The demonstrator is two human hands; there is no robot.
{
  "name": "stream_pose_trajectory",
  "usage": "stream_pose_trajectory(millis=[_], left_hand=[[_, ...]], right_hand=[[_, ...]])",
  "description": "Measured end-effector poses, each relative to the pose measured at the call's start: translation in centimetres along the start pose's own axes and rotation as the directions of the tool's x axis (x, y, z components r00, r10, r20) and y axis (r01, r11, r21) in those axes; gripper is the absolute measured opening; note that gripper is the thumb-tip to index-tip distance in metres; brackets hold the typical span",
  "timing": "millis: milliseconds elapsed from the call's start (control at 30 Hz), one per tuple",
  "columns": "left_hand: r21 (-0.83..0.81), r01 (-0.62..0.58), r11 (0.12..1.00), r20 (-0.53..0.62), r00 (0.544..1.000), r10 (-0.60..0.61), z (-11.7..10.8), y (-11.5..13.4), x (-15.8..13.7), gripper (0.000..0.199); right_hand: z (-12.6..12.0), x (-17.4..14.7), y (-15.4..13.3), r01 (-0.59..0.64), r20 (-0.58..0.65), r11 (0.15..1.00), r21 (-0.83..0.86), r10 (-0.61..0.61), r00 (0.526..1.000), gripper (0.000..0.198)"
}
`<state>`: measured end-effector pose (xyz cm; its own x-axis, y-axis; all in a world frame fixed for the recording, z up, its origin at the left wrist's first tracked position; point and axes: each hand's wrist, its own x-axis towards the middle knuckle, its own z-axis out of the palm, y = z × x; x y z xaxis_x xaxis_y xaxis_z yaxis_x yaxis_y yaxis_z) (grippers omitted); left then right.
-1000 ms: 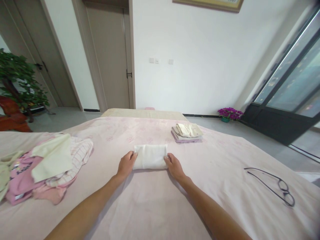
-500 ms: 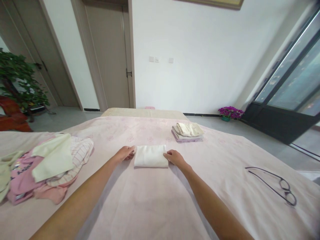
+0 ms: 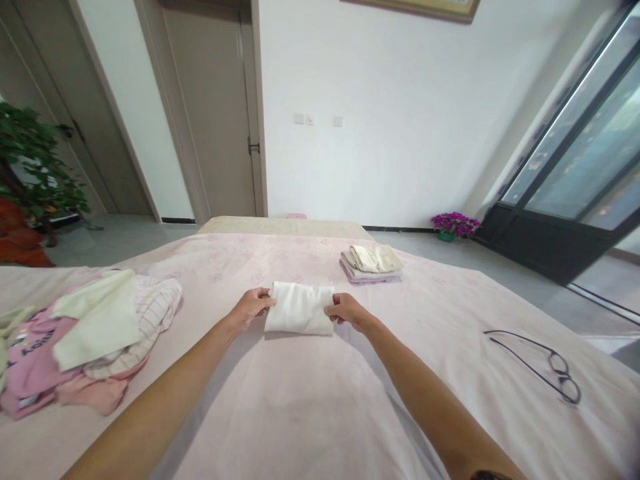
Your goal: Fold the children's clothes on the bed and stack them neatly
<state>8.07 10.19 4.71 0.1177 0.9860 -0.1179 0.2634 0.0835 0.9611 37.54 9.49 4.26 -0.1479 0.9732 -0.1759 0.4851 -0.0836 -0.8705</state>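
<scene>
A folded white cloth (image 3: 299,310) lies in front of me on the pale pink sheet (image 3: 295,400), its far edge slightly lifted. My left hand (image 3: 254,307) pinches its left side near the far corner. On the opposite side, my right hand (image 3: 347,310) grips the right edge between thumb and fingers. Whether the cloth is a garment or a plain piece of fabric, I cannot tell. Beyond my right hand sits a stack of folded clothes (image 3: 371,264), cream on top and lilac below.
A loose heap of clothes (image 3: 95,333), pink, cream and striped, lies at the left. Eyeglasses (image 3: 550,363) with open temples rest at the right. Behind the sheet's far edge is a beige surface (image 3: 285,227). Purple flowers (image 3: 455,225) stand on the floor.
Both hands have closed on the cloth's sides and raised its far edge a little. The left hand has moved in to grip it. The view has shifted slightly.
</scene>
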Motion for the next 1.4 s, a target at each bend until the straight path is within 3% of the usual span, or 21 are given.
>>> stream_pose_trajectory(millis=[67, 133, 200, 267, 367, 433, 533, 600, 700, 767, 1000, 1267, 1400], left_hand=[[0.028, -0.153, 0.988, -0.052, 0.987, 0.154, -0.4, 0.4, -0.8, 0.035], [0.17, -0.339, 0.925, -0.085, 0.93, 0.357, -0.7, -0.1, -1.9, 0.024], [0.349, -0.486, 0.801, -0.026, 0.85, 0.527, -0.7, -1.3, -3.5, 0.013], [0.446, -0.569, 0.69, 0.106, 0.8, 0.591, -0.5, -2.8, -5.4, 0.011], [0.462, -0.628, 0.627, 0.254, 0.77, 0.585, -0.2, -4.6, -7.8, 0.019], [0.447, -0.609, 0.655, 0.261, 0.789, 0.556, -0.2, -5.0, -8.6, 0.023], [0.429, -0.453, 0.781, 0.115, 0.885, 0.45, -0.5, -4.9, -8.6, 0.021], [0.379, -0.27, 0.885, -0.027, 0.953, 0.302, -0.6, -4.7, -8.0, 0.022], [0.32, -0.071, 0.945, -0.123, 0.986, 0.116, -0.3, -4.5, -6.8, 0.035], [0.337, -0.032, 0.941, -0.143, 0.986, 0.085, 0.1, -4.2, -5.9, 0.042], [0.353, 0.023, 0.935, -0.182, 0.982, 0.044, 1.1, -3.5, -4.1, 0.049], [0.131, 0.036, 0.991, -0.224, 0.974, -0.005, 2.3, -3.3, -5.3, 0.05], [-0.016, 0.039, 0.999, -0.225, 0.974, -0.042, 2.2, -3.4, -5.6, 0.051]], right_hand=[[0.0, -0.7, -0.2, 0.164, -0.122, 0.984, -0.074, -0.172, 0.977, 0.018], [0.0, -1.7, 0.2, 0.394, -0.211, 0.885, -0.247, -0.447, 0.869, 0.025], [0.3, -2.9, 1.0, 0.55, -0.148, 0.726, -0.412, -0.649, 0.746, 0.031], [0.5, -4.3, 2.1, 0.613, 0.005, 0.633, -0.473, -0.694, 0.72, 0.035], [0.7, -5.6, 3.7, 0.648, 0.152, 0.6, -0.469, -0.667, 0.729, 0.036], [0.6, -5.8, 4.4, 0.629, 0.122, 0.643, -0.436, -0.651, 0.75, 0.04], [0.2, -5.2, 4.8, 0.491, -0.079, 0.79, -0.366, -0.552, 0.83, 0.039], [0.2, -4.4, 4.6, 0.319, -0.224, 0.906, -0.277, -0.384, 0.896, 0.034], [0.6, -3.3, 3.9, 0.072, -0.28, 0.991, -0.116, -0.102, 0.955, 0.03], [0.9, -2.6, 3.3, -0.003, -0.263, 0.994, -0.107, -0.025, 0.964, 0.031], [2.2, -1.9, 1.3, -0.047, -0.286, 0.907, -0.418, -0.082, 0.955, 0.033], [4.0, -4.3, 0.3, -0.036, -0.259, 0.74, -0.672, -0.189, 0.947, 0.042], [3.6, -3.9, 1.7, 0.036, -0.223, 0.799, -0.601, -0.211, 0.952, 0.037]])
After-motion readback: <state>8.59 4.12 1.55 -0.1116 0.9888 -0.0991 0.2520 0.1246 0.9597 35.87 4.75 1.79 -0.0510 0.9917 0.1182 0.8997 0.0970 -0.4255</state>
